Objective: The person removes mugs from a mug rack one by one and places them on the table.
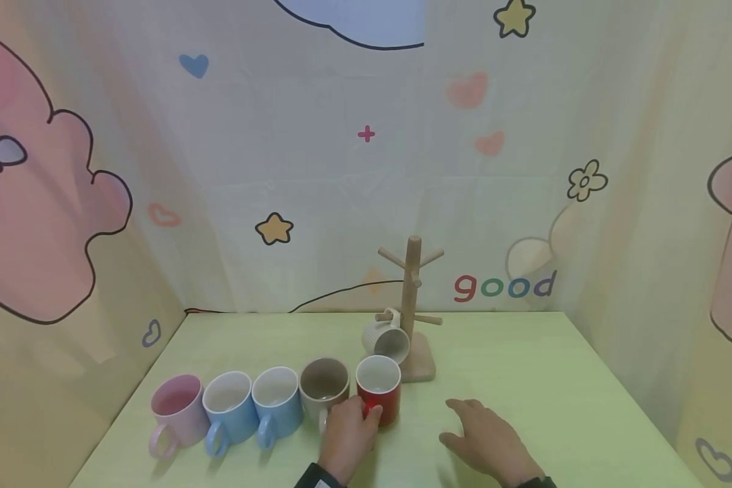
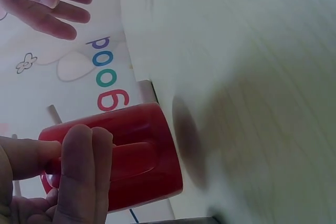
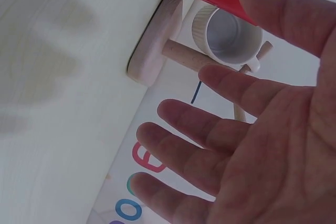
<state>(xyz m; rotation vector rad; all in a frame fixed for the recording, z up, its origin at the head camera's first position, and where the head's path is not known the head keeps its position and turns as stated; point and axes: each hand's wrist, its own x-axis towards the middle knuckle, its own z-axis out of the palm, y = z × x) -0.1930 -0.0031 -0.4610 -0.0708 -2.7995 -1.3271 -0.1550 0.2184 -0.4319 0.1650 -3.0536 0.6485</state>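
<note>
My left hand (image 1: pixel 349 434) grips the handle of a red mug (image 1: pixel 383 401) with a white inside. In the left wrist view the fingers curl round the handle of the red mug (image 2: pixel 139 156), and a shadow shows under its base. The mug is upright, close in front of the wooden mug stand (image 1: pixel 410 291). To its right my right hand (image 1: pixel 488 440) is held over the table with fingers spread and nothing in it. A white ribbed mug (image 1: pixel 378 339) hangs by its handle from a lower left peg of the stand, tilted with its mouth toward me.
In a row left of the red mug stand a grey-beige mug (image 1: pixel 314 400), a light blue mug (image 1: pixel 283 410), another light blue mug (image 1: pixel 234 420) and a pink mug (image 1: pixel 186 417). Their handles face the front. A printed curtain (image 1: pixel 317 149) closes off the table's back and sides.
</note>
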